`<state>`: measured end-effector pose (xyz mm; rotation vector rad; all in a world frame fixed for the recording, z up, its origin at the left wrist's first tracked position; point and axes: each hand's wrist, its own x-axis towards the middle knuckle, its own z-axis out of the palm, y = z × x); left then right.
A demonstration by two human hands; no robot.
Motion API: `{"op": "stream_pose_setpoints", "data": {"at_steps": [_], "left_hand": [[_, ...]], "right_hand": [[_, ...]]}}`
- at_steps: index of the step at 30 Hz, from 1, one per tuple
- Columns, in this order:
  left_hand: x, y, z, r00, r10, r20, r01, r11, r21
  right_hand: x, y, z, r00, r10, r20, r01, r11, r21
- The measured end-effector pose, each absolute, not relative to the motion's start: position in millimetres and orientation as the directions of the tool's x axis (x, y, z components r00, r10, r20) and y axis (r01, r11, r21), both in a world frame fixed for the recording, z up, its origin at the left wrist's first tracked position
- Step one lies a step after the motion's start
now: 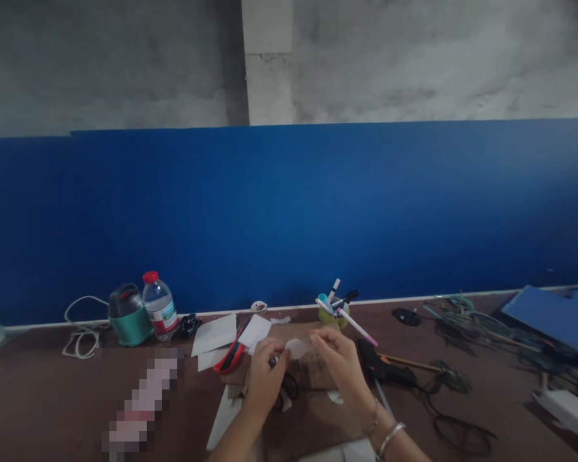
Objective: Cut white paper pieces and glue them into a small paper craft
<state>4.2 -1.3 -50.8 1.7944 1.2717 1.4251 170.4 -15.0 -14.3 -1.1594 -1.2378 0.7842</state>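
Observation:
A small rounded piece of white paper point(297, 348) is held up between my hands over brown cardboard. My left hand point(266, 373) is closed, with thumb and fingers pinching its left edge. My right hand point(338, 354) has thumb and forefinger pressed together at its upper right side. Under the hands lies the brown cardboard point(327, 381). The black loops point(289, 385) of what look like scissors show beside my left wrist, the rest hidden. A red and black utility knife point(228, 360) rests left of my left hand, beside white paper sheets point(214, 334).
Behind stands a cup of pens point(326, 317). On the left are a water bottle point(160, 308), a teal holder point(130, 326) and a white cable point(79, 333). A black glue gun point(390, 372), a wire bundle point(467, 327) and a blue folder point(553, 317) lie right. A blue panel point(270, 212) borders the table.

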Motion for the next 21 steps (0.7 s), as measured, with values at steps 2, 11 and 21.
{"op": "stream_pose_setpoints", "data": {"at_steps": [2, 11, 21], "left_hand": [[3.9, -0.5, -52.2, 0.009, 0.887, 0.462, 0.346, -0.436, 0.831], [2.2, 3.3, -61.1, -0.001, 0.882, 0.472, 0.342, -0.443, 0.828], [1.8, 4.8, -60.6, -0.060, 0.888, 0.457, 0.330, -0.414, 0.848]], "right_hand": [[170.0, -15.7, -14.2, 0.204, 0.940, 0.272, 0.117, 0.252, -0.961], [172.2, -20.6, 7.6, 0.307, 0.916, 0.259, 0.056, 0.254, -0.966], [224.5, -15.8, 27.2, 0.558, 0.765, 0.321, 0.029, 0.369, -0.929]]}}
